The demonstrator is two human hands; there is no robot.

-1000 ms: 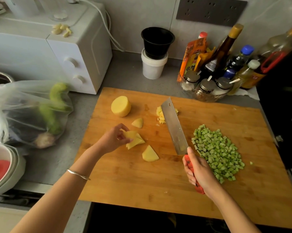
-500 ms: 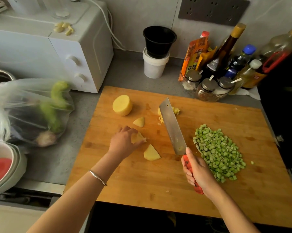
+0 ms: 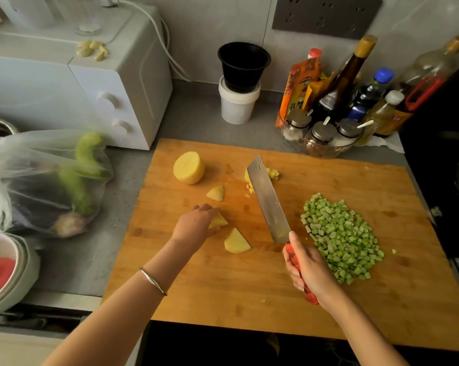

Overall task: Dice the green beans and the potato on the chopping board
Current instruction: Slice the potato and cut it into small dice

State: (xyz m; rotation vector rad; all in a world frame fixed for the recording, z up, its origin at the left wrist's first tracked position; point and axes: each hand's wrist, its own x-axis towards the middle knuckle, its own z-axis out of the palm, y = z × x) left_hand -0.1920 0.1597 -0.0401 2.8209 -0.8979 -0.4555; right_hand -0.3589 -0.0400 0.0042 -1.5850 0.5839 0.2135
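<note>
Bare forearms, no sleeves, thin silver bangle on left wrist

Grey counter carries chopping board, white microwave, plastic bag of vegetables, white tub, condiment bottles at back.

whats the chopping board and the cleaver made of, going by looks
Chopping board: looks like bamboo or wood, matte, with visible strip grain. Cleaver: the blade looks like brushed steel, grey with a dull sheen; the handle gripped by the right hand is red-orange, probably plastic.
</note>
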